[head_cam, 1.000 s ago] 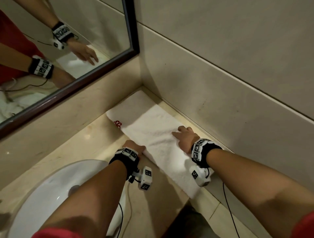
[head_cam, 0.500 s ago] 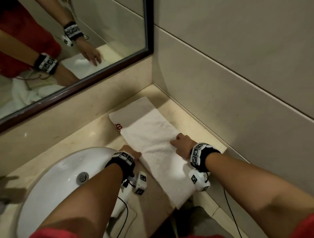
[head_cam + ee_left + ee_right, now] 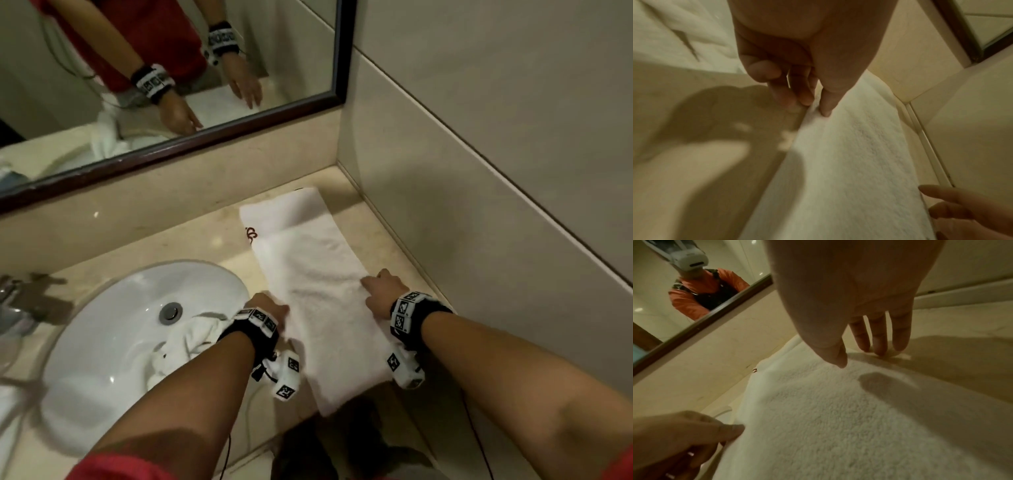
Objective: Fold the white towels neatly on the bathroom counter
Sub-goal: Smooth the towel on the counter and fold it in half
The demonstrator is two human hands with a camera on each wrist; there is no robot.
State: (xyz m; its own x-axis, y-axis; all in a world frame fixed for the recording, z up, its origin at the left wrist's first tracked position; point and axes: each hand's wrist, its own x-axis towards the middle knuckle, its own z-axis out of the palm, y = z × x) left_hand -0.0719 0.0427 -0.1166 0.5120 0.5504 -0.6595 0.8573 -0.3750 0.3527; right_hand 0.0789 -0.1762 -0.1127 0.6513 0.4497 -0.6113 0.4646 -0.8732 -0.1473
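I see the left hand (image 3: 265, 306) fingers (image 3: 826, 104) pinching the towel (image 3: 318, 291) edge beside the sink (image 3: 113, 342); right hand (image 3: 383, 291) fingers (image 3: 878, 337) straight, tips touching the desk (image 3: 219, 236) by the towel's far edge.

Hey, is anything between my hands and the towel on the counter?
Nothing visible. The left hand touches the towel at its sink-side edge, and the right hand rests on its wall-side edge. Both are already in contact.
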